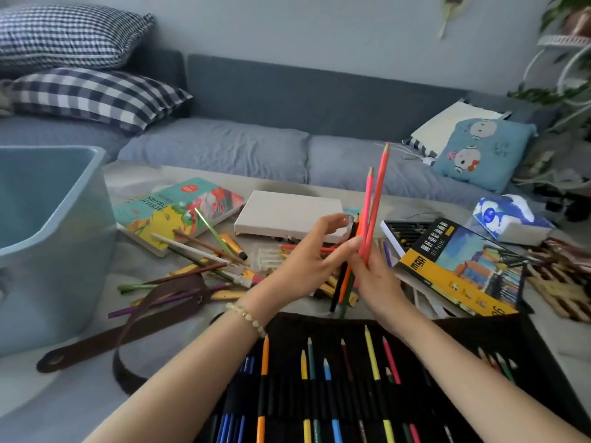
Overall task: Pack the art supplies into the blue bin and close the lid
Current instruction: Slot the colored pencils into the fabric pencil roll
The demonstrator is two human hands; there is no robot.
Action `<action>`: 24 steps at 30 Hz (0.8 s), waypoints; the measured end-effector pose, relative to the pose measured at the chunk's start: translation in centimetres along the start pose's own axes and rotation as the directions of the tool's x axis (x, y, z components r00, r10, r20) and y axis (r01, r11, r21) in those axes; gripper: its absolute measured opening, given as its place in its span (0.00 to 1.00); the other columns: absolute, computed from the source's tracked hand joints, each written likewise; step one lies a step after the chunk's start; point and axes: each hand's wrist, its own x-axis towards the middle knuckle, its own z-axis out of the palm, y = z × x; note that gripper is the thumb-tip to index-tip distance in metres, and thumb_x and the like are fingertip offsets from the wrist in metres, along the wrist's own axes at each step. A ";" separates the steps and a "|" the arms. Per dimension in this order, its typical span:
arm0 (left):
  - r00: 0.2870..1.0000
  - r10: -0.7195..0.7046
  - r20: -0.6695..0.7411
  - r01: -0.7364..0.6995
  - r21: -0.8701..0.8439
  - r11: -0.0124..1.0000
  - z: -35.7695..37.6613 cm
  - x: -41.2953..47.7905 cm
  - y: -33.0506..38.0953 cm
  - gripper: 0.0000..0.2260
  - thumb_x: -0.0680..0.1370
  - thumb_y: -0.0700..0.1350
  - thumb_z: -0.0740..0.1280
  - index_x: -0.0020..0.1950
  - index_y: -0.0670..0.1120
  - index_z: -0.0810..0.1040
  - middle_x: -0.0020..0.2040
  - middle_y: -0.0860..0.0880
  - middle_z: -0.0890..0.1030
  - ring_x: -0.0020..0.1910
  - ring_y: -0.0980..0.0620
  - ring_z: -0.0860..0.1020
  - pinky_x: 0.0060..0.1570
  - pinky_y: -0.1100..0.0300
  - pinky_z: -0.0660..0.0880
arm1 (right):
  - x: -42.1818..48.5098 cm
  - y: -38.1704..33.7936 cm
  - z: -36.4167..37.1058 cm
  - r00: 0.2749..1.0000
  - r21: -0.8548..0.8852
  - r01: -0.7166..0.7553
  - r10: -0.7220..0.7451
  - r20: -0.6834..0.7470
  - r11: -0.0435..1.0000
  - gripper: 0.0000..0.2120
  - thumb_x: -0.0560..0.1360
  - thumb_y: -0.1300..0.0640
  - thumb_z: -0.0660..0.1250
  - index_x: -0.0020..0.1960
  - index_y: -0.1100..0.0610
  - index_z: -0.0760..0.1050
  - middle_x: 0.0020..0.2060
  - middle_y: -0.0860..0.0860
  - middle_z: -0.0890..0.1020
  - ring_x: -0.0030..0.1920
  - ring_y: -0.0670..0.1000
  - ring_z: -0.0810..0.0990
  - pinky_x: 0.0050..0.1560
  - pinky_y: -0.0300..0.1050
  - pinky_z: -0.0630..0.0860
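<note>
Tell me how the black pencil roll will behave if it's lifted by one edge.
The black pencil roll looks like soft fabric lying flat, so it would probably sag and fold. Its slotted pencils are held only by bands, so they may slide out if tilted. The brown strap beside it would likely trail.

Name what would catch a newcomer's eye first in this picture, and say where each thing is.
The pink pencils point upward at centre, gripped by the right hand, the left hand touching them. Below lies a black pencil roll with pencils slotted in; the blue bin stands open at far left.
</note>
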 end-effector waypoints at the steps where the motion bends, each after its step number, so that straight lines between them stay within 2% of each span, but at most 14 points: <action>1: 1.000 0.028 0.013 -0.028 0.001 1.000 0.5 0.4 0.3 0.27 0.75 0.60 0.62 0.69 0.46 0.67 0.64 0.50 0.74 0.60 0.51 0.76 0.56 0.58 0.74 | -0.3 0.5 0.0 1.000 -0.010 -0.011 0.011 0.029 1.000 0.22 0.79 0.46 0.54 0.72 0.47 0.61 0.62 0.42 0.74 0.62 0.34 0.71 0.63 0.37 0.70; 3: 0.995 0.096 0.037 -0.098 0.052 0.994 1.0 1.2 0.8 0.19 0.78 0.53 0.62 0.64 0.42 0.73 0.59 0.47 0.78 0.53 0.53 0.78 0.49 0.66 0.74 | -0.7 1.0 0.0 0.996 0.008 -0.019 0.019 0.086 1.000 0.23 0.80 0.47 0.54 0.74 0.43 0.55 0.68 0.38 0.68 0.66 0.30 0.64 0.64 0.29 0.65; 5: 0.986 0.159 0.045 -0.163 0.114 0.980 1.1 1.9 0.8 0.14 0.80 0.47 0.62 0.58 0.39 0.77 0.54 0.43 0.80 0.53 0.52 0.77 0.51 0.68 0.73 | -0.9 1.1 0.0 0.993 0.021 -0.023 0.021 0.117 1.000 0.21 0.81 0.50 0.54 0.72 0.42 0.55 0.65 0.36 0.69 0.61 0.24 0.65 0.56 0.21 0.65; 8: 0.988 0.138 0.067 -0.144 0.087 0.986 1.1 2.3 0.4 0.14 0.80 0.49 0.61 0.56 0.39 0.77 0.53 0.42 0.80 0.54 0.48 0.78 0.55 0.60 0.75 | -1.1 1.3 -0.2 0.986 -0.011 -0.062 0.063 0.157 0.998 0.13 0.82 0.55 0.53 0.63 0.42 0.63 0.60 0.48 0.76 0.57 0.28 0.72 0.48 0.20 0.67; 11: 0.989 0.105 0.103 -0.113 0.076 0.991 1.4 2.4 -0.1 0.14 0.80 0.51 0.60 0.56 0.43 0.78 0.54 0.50 0.80 0.55 0.58 0.79 0.55 0.63 0.76 | -1.2 1.5 -0.7 0.968 -0.063 -0.076 0.089 0.233 0.995 0.12 0.82 0.53 0.53 0.58 0.35 0.62 0.57 0.36 0.72 0.54 0.22 0.69 0.51 0.18 0.63; 13: 0.990 0.086 0.110 -0.096 0.090 0.991 1.8 2.4 -0.6 0.14 0.80 0.53 0.59 0.53 0.46 0.80 0.53 0.51 0.80 0.55 0.58 0.78 0.57 0.59 0.76 | -1.2 2.0 -1.2 0.955 -0.157 -0.044 0.088 0.284 0.987 0.13 0.81 0.53 0.54 0.58 0.34 0.61 0.57 0.33 0.71 0.55 0.21 0.66 0.55 0.19 0.62; 14: 0.991 0.073 0.111 -0.084 0.095 0.992 2.0 2.3 -0.9 0.15 0.80 0.55 0.59 0.51 0.48 0.80 0.53 0.50 0.80 0.55 0.56 0.78 0.58 0.55 0.76 | -1.2 2.1 -1.4 0.949 -0.199 -0.022 0.083 0.305 0.980 0.11 0.81 0.51 0.55 0.57 0.35 0.63 0.56 0.35 0.72 0.55 0.23 0.68 0.56 0.22 0.63; 16: 0.993 0.049 0.109 -0.061 0.101 0.993 2.4 2.1 -1.6 0.16 0.80 0.56 0.58 0.50 0.48 0.81 0.52 0.49 0.81 0.54 0.54 0.79 0.58 0.50 0.75 | -1.0 3.0 -2.0 0.955 -0.370 0.060 0.055 0.291 0.927 0.06 0.79 0.44 0.58 0.55 0.40 0.69 0.54 0.42 0.75 0.57 0.35 0.72 0.62 0.38 0.69; 17: 0.993 0.045 0.111 -0.056 0.098 0.994 2.5 2.0 -1.8 0.16 0.80 0.55 0.58 0.51 0.47 0.80 0.52 0.49 0.81 0.54 0.54 0.79 0.58 0.51 0.76 | -0.9 3.3 -2.6 0.955 -0.492 0.111 0.044 0.294 0.863 0.14 0.76 0.38 0.59 0.55 0.44 0.71 0.56 0.44 0.75 0.59 0.41 0.72 0.63 0.46 0.69; 18: 0.992 0.043 0.118 -0.053 0.083 0.995 2.5 1.9 -2.1 0.16 0.81 0.54 0.58 0.53 0.46 0.80 0.53 0.49 0.81 0.55 0.56 0.79 0.58 0.54 0.76 | -0.9 3.0 -3.4 0.948 -0.593 0.149 0.056 0.313 0.791 0.21 0.73 0.33 0.60 0.56 0.47 0.72 0.59 0.44 0.74 0.61 0.44 0.70 0.64 0.50 0.69; 19: 0.991 0.043 0.127 -0.052 0.061 0.997 2.5 1.7 -2.1 0.16 0.81 0.53 0.57 0.55 0.45 0.79 0.55 0.50 0.81 0.56 0.57 0.78 0.58 0.58 0.75 | -0.8 2.4 -4.5 0.944 -0.636 0.129 0.101 0.313 0.760 0.24 0.71 0.32 0.62 0.57 0.48 0.73 0.60 0.43 0.72 0.61 0.44 0.69 0.64 0.48 0.68; 21: 0.991 0.048 0.124 -0.054 0.045 0.998 2.4 1.4 -2.3 0.15 0.82 0.51 0.56 0.55 0.44 0.79 0.56 0.54 0.80 0.59 0.63 0.76 0.57 0.68 0.72 | -0.5 0.5 -7.0 0.952 -0.598 0.008 0.178 0.251 0.802 0.22 0.69 0.35 0.67 0.56 0.47 0.74 0.56 0.40 0.72 0.56 0.40 0.70 0.58 0.39 0.69; 22: 0.992 0.047 0.115 -0.053 0.043 0.998 2.3 1.3 -2.2 0.15 0.82 0.50 0.56 0.54 0.44 0.79 0.55 0.58 0.79 0.57 0.66 0.76 0.55 0.71 0.71 | -0.4 -0.5 -8.1 0.966 -0.527 -0.046 0.171 0.192 0.849 0.20 0.68 0.36 0.67 0.55 0.47 0.74 0.53 0.41 0.74 0.53 0.39 0.72 0.54 0.37 0.70; 24: 0.995 0.031 0.093 -0.033 0.023 0.999 2.4 1.1 -2.0 0.12 0.82 0.48 0.56 0.49 0.46 0.77 0.45 0.63 0.78 0.49 0.69 0.77 0.47 0.74 0.71 | 0.6 -1.9 -9.3 0.996 -0.369 -0.066 0.082 0.030 0.927 0.20 0.68 0.36 0.64 0.54 0.47 0.76 0.50 0.43 0.77 0.51 0.41 0.75 0.51 0.37 0.72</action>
